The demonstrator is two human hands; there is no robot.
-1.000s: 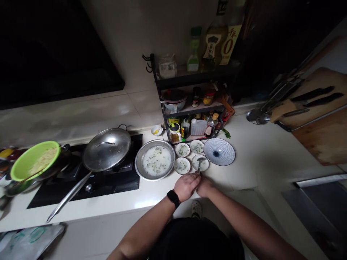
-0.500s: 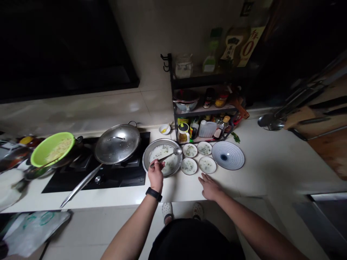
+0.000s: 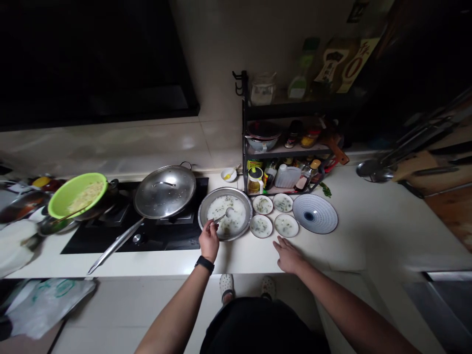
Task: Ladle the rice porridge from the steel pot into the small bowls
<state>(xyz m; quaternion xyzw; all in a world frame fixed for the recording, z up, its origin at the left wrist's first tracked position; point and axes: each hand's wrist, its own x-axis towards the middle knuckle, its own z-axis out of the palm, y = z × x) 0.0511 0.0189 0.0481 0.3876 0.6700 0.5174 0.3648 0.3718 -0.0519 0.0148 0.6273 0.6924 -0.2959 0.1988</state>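
While the left hand (image 3: 209,241) pinches a spoon (image 3: 229,212) at the basin (image 3: 249,213), the right hand (image 3: 288,255) is loosely spread.

The left hand (image 3: 209,243) grips a metal spoon (image 3: 229,212), its head within the outline of the steel basin (image 3: 202,212), which contains white, green-flecked liquid (image 3: 233,227). Four small bowls (image 3: 261,236) of similar liquid stand on the bench (image 3: 344,204), between basin and blue-patterned bowl (image 3: 320,212). The right hand (image 3: 290,257), fingers (image 3: 283,246) extended, is just beside the front right bowl (image 3: 286,236).
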